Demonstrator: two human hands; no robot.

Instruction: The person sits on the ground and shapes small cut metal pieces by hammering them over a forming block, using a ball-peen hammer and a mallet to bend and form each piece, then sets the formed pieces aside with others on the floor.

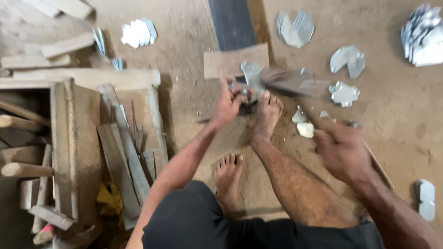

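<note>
I squat barefoot on a dirt floor. My left hand (229, 102) grips a small punch tool (246, 94) set on a thin shiny metal sheet piece (251, 74) that rests on a dark block (248, 108). The toes of one foot (267, 113) press beside the block. My right hand (342, 150) is closed around the wooden handle of a hammer (290, 82); its blurred head hangs just above and right of the sheet piece. My other foot (229, 177) is flat on the ground nearer me.
Cut metal pieces lie around: one pile (138, 33) upper left, others (296, 28), (348, 60), (344, 93) to the right, a stack (423, 37) at the top right corner. A wooden box with planks (69, 147) stands left. A wood slab (230, 62) and dark plank (232, 23) lie ahead.
</note>
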